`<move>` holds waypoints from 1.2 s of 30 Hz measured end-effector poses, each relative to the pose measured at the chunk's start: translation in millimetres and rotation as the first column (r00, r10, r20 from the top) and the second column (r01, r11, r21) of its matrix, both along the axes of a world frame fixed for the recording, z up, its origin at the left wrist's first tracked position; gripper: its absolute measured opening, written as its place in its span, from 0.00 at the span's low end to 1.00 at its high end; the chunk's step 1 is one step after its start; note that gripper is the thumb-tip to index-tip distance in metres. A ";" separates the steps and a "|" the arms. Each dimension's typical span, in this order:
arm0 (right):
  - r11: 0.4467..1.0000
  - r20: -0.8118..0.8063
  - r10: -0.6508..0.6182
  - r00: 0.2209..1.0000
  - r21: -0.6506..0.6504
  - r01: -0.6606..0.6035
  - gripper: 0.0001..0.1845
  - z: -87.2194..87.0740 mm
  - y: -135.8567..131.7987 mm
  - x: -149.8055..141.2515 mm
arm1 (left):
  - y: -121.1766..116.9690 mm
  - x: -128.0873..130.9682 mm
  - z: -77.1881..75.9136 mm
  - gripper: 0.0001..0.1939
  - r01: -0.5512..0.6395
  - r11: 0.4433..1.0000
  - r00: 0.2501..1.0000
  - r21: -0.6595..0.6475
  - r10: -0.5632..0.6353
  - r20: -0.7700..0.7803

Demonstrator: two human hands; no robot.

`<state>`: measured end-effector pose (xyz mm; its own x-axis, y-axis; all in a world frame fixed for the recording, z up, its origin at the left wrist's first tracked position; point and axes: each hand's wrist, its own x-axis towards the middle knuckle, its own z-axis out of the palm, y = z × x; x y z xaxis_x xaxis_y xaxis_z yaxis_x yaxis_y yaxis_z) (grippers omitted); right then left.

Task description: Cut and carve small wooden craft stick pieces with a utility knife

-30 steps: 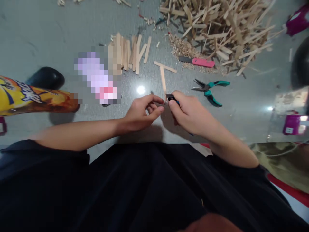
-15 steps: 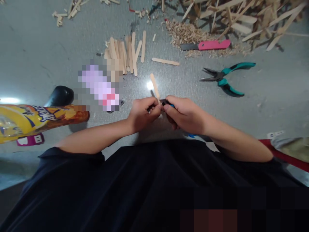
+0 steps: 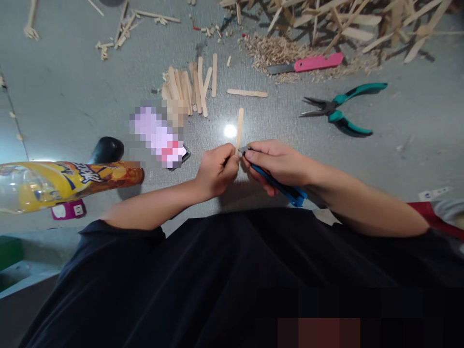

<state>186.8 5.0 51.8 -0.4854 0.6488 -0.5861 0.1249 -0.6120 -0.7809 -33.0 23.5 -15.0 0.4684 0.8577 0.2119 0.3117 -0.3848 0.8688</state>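
Note:
My left hand (image 3: 218, 170) is closed on the lower end of a wooden craft stick (image 3: 240, 126), which points away from me, nearly upright in the view. In my right hand (image 3: 273, 162) is a blue utility knife (image 3: 281, 186), its handle running back under the palm. The short blade (image 3: 244, 150) lies close beside the stick, just above my left thumb; whether it touches the wood I cannot tell. Beyond my hands, a single craft stick (image 3: 247, 93) lies crosswise on the grey table (image 3: 268, 118), and several more craft sticks (image 3: 181, 89) lie in a loose row.
Teal-handled pliers (image 3: 331, 107) lie open at right. A pink folding knife (image 3: 319, 63) rests on wood shavings (image 3: 270, 50), below a stick structure (image 3: 357, 31). At left are a plastic bottle (image 3: 47, 188), a black rounded object (image 3: 108, 150) and a blurred phone-like object (image 3: 157, 135).
The held craft stick has swung from leaning left to nearly upright. My right hand has turned, so more of the blue knife handle shows. The view has shifted slightly.

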 end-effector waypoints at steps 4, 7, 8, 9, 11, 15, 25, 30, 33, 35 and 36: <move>0.998 -0.077 -0.010 0.997 -0.063 0.005 0.15 -3.6 2.5 2.0 | -1.0 -1.7 0.9 0.17 0.005 1.000 1.000 -0.018 -0.004 0.026; 0.995 -0.162 0.008 0.987 -0.094 -0.024 0.15 -3.5 1.8 1.5 | -2.6 -2.5 2.1 0.19 0.023 0.998 0.999 -0.058 -0.021 0.041; 0.995 -0.186 0.013 0.982 -0.091 -0.030 0.16 -2.8 1.2 1.1 | -2.9 -2.7 2.2 0.20 0.026 0.997 0.999 -0.072 -0.023 0.043; 0.996 -0.195 0.011 0.981 -0.079 -0.027 0.16 -2.0 0.5 0.8 | -3.1 -2.8 2.0 0.21 0.021 0.996 0.999 -0.081 -0.017 0.045; 0.999 -0.153 -0.014 0.988 -0.038 0.009 0.16 -0.5 -0.6 0.1 | -2.8 -2.7 1.2 0.23 -0.008 0.996 0.999 -0.087 0.012 0.046; 0.998 -0.031 -0.048 0.998 0.029 0.049 0.14 -0.1 -1.7 -1.4 | -1.0 -1.7 -0.7 0.22 -0.049 0.995 0.998 -0.084 0.053 0.040; 0.997 0.052 -0.059 0.997 0.051 0.056 0.14 -2.5 -2.2 -4.5 | -2.6 1.4 0.1 0.21 -0.047 0.997 0.998 -0.059 0.049 0.027; 0.996 0.096 -0.069 0.993 0.062 0.064 0.15 -3.7 -5.2 -6.8 | -1.5 2.0 -2.6 0.19 -0.061 0.998 0.996 0.033 0.063 -0.064; 0.995 0.141 -0.058 0.988 0.090 0.046 0.16 -4.4 -8.0 -9.0 | 0.1 1.2 -5.0 0.20 -0.030 0.993 0.991 0.115 0.044 -0.123; 0.994 0.151 -0.049 0.987 0.101 0.034 0.17 -4.7 -8.9 -9.6 | 1.0 0.6 -5.7 0.20 -0.004 0.991 0.989 0.135 0.023 -0.145; 0.995 0.145 -0.047 0.988 0.099 0.032 0.16 -4.7 -8.8 -9.4 | 1.3 0.5 -5.5 0.20 0.005 0.991 0.990 0.136 0.014 -0.143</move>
<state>177.4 -3.8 47.0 -0.3716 0.7226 -0.5828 0.2197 -0.5415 -0.8115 -32.5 24.8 -20.5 0.4984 0.8278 0.2575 0.4308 -0.4942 0.7551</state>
